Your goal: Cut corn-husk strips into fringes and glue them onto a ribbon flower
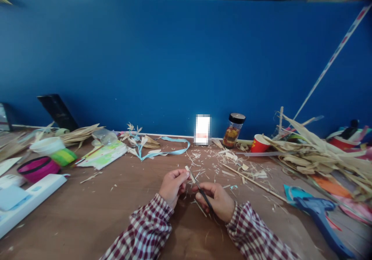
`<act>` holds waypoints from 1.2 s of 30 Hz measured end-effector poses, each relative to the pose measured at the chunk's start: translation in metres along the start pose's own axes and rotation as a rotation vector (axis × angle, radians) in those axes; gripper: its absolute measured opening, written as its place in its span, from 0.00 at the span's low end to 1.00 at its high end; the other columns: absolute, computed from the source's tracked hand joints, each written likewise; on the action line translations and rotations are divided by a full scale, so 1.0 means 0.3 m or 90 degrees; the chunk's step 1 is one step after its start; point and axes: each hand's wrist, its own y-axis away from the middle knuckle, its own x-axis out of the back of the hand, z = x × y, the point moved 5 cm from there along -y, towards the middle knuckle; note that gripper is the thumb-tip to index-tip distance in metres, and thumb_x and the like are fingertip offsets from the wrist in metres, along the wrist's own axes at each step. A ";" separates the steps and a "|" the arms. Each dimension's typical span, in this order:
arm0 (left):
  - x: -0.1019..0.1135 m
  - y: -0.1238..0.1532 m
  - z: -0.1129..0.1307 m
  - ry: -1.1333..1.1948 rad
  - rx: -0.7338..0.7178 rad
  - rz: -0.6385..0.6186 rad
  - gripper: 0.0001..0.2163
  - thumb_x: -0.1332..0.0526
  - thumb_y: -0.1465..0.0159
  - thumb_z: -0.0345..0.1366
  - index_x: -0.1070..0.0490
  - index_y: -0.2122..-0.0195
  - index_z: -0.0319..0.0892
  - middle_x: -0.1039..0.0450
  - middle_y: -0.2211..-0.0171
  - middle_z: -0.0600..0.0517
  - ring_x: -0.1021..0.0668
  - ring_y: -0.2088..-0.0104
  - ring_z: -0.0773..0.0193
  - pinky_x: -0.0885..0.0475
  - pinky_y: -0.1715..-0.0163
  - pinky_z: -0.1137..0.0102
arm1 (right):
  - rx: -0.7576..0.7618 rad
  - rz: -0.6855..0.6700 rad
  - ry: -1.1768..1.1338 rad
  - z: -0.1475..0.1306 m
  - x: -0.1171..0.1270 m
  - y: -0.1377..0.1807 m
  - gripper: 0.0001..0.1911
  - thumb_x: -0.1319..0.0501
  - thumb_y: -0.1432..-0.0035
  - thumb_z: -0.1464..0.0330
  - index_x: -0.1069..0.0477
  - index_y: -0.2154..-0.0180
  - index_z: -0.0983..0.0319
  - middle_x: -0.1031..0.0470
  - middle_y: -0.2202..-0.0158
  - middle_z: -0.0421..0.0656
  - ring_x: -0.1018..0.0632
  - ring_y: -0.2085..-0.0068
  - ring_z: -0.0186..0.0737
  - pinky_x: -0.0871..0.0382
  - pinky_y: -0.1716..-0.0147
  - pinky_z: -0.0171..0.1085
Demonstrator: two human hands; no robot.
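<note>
My left hand (173, 185) pinches a short pale strip (187, 169), seemingly dried husk, between thumb and fingertips. Closed around a slim dark tool (205, 198) is my right hand (216, 201). The tool's narrow end points up and left, meeting or passing close to the strip; whether it is scissors or a knife I cannot tell. Both hands are close together above the brown table (116, 213). Thin pale clippings (203, 163) lie scattered just beyond them.
A blue glue gun (316, 209) and a heap of dried husks (314, 155) lie at right. Farther back are a lidded jar (232, 132), a red cup (259, 143) and a light blue ribbon (174, 151). A white power strip (35, 202) and a magenta container (39, 169) occupy the left.
</note>
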 end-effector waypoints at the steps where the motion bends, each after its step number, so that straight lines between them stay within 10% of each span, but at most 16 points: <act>1: 0.000 0.000 0.000 -0.001 0.000 -0.001 0.11 0.35 0.55 0.38 0.31 0.78 0.35 0.32 0.81 0.55 0.40 0.88 0.80 0.49 0.90 0.82 | -0.001 0.002 0.001 0.000 0.000 0.001 0.17 0.40 0.51 0.61 0.32 0.61 0.65 0.39 0.84 0.33 0.38 0.84 0.25 0.43 0.85 0.27; 36: 0.003 -0.006 -0.015 0.015 0.011 0.003 0.10 0.35 0.56 0.36 0.35 0.77 0.38 0.41 0.90 0.61 0.42 0.90 0.78 0.50 0.90 0.82 | 0.028 0.042 -0.035 -0.022 0.013 -0.006 0.20 0.39 0.54 0.59 0.33 0.60 0.64 0.36 0.81 0.35 0.35 0.81 0.27 0.41 0.81 0.28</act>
